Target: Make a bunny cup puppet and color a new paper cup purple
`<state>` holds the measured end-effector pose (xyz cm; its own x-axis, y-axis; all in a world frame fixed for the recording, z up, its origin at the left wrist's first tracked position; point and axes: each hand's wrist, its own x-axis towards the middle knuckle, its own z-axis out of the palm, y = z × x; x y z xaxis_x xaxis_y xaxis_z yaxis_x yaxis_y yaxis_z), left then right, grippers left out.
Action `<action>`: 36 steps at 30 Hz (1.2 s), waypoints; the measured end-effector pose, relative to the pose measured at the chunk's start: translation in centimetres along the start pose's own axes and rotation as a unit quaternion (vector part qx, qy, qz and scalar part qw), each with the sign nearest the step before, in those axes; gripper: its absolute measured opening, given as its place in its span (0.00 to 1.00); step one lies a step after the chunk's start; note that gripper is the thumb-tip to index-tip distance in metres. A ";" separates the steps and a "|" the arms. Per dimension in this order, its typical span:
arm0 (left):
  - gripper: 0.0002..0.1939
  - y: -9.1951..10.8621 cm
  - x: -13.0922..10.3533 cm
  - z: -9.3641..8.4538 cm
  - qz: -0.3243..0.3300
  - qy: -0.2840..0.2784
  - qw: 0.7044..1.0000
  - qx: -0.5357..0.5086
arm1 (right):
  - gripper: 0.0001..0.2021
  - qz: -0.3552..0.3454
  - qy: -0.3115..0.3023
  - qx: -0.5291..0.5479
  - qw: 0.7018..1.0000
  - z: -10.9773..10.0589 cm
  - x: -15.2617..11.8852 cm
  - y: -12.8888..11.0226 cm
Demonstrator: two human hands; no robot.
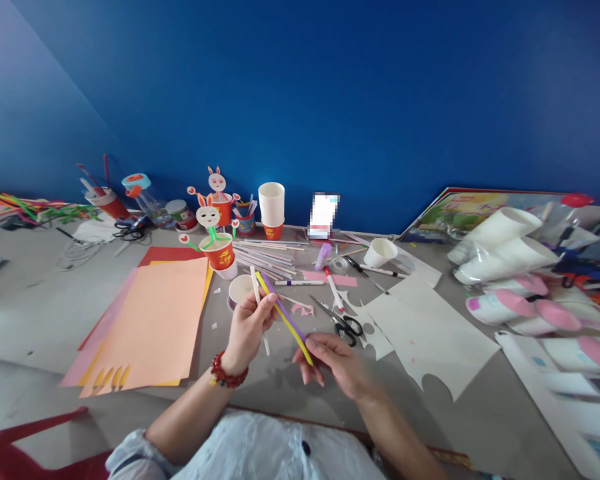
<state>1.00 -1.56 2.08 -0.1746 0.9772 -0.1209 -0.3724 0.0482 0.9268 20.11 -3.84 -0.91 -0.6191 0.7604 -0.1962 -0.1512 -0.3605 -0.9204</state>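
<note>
My left hand (250,323), a beaded bracelet at its wrist, pinches a white straw (255,285) together with a yellow straw (293,328) and a purple straw (289,317). Those two coloured straws lie side by side and slant down to the right. At their lower end, my right hand (333,360) is closed around them with thumb and fingers. Below the left hand the white straw's lower part (267,345) shows. Just behind the left hand stands a white paper cup (240,291), partly covered by it. Black-handled scissors (347,327) lie near the right hand.
Coloured paper sheets (155,320) are stacked on the left. Rabbit-decorated cups (219,252), a bundle of pale straws (267,257) and a phone (323,215) stand or lie behind. Cut white paper (425,327) and bagged paper cups (505,250) are on the right.
</note>
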 end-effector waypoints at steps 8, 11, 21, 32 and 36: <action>0.20 -0.1 0.1 -0.1 0.023 0.028 0.999 -0.028 | 0.23 0.006 -0.003 0.008 1.000 0.2 -0.1 0.3; 0.20 -0.3 0.2 -0.2 0.026 0.033 0.999 -0.023 | 0.22 0.016 -0.006 0.008 1.000 0.3 -0.2 0.3; 0.20 -0.6 0.4 -0.2 0.043 0.040 0.998 -0.011 | 0.22 0.027 -0.019 0.007 0.999 0.6 0.1 0.4; 0.24 -0.3 -1.7 0.7 -0.063 -0.129 0.988 0.053 | 0.21 0.016 0.000 -0.007 1.000 0.5 0.3 0.5; 0.25 -0.4 -1.5 1.0 -0.062 -0.099 0.992 0.052 | 0.27 0.008 -0.015 0.031 0.999 0.4 0.0 0.6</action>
<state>2.30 -2.80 2.28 0.0528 0.9835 -0.1732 -0.2820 0.1811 0.9422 19.73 -4.28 -1.36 -0.6445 0.7383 -0.1987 -0.1888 -0.4056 -0.8944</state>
